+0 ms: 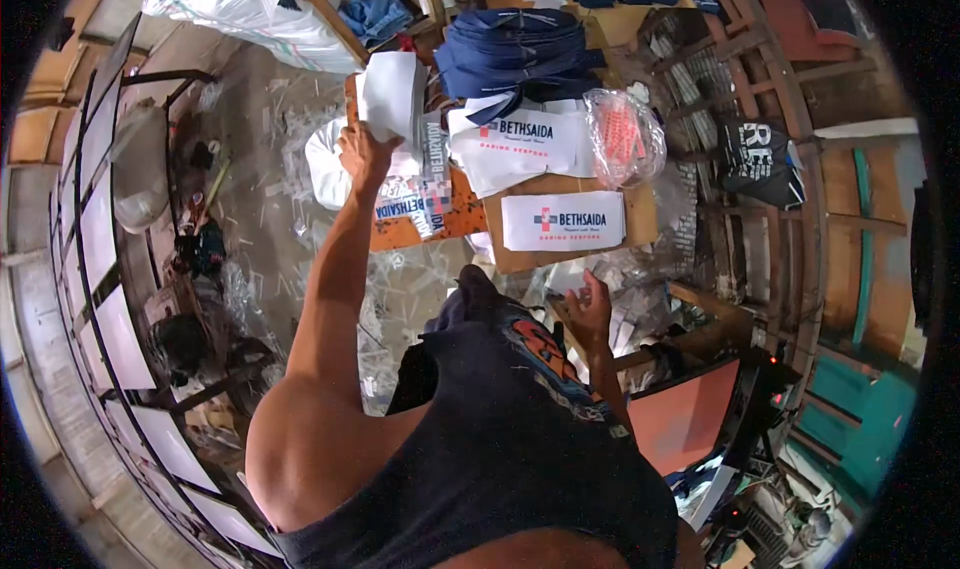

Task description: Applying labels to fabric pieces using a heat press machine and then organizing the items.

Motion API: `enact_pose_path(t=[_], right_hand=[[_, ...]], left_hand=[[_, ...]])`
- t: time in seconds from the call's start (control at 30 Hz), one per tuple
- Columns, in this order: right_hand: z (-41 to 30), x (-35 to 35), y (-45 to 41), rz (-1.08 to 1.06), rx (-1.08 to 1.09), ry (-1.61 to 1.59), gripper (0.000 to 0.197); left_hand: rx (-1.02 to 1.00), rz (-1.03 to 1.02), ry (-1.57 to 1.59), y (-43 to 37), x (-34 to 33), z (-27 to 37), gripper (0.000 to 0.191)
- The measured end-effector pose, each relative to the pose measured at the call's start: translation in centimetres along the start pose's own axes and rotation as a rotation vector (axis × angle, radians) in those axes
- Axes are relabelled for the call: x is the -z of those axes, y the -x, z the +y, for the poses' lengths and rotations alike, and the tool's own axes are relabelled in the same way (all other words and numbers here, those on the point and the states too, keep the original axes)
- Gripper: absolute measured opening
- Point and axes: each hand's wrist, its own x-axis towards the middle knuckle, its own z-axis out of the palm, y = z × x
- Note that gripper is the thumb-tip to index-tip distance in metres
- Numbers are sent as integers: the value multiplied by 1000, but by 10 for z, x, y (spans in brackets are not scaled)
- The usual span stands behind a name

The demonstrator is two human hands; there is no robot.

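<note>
My left hand [364, 152] rests at the near edge of a stack of white sheets [390, 92] on an orange board; whether its fingers grip a sheet is unclear. My right hand [591, 303] hovers low at the right, below the brown board [637, 224], its fingers apart and nothing seen in it. A neat stack of printed white sheets [562, 221] lies on that board. Behind it sits a looser pile of similar sheets [513, 145]. Beside that pile is a clear plastic bag with red contents [619, 137]. Printed strips [411, 203] lie near the left hand.
A bundle of navy fabric [513, 51] stands at the back. A wooden frame [330, 2] and a large plastic-wrapped bale [247, 25] are back left. Plastic scraps [270, 269] litter the floor. Panels on a black rack [97, 224] stand left; a screen [686, 419] is low right.
</note>
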Motion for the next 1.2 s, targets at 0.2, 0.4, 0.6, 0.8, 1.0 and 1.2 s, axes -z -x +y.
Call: enact_pose_path(t=[0.2,0.4,0.6,0.8,1.0,1.2], right_hand=[[18,-2,-8,10,69,31,56],[20,-3,-10,-78,10,63,63],[37,-11,-5,-35,-1,57,59],[19,-12,-10,-46,-19,-76,45],[-45,20,-13,-144,-103,-171,46],[-167,66,-53,-73,405,-460,84]], left_hand=[[-14,113,-53,12,9,3,74],[-29,171,87,-2,-22,-30,65],[151,123,604,-10,-21,-23,42],[27,241,813,-53,-27,-73,47],[-237,-419,1170,-20,125,52,23],[-563,-928,768,82,201,146,25]])
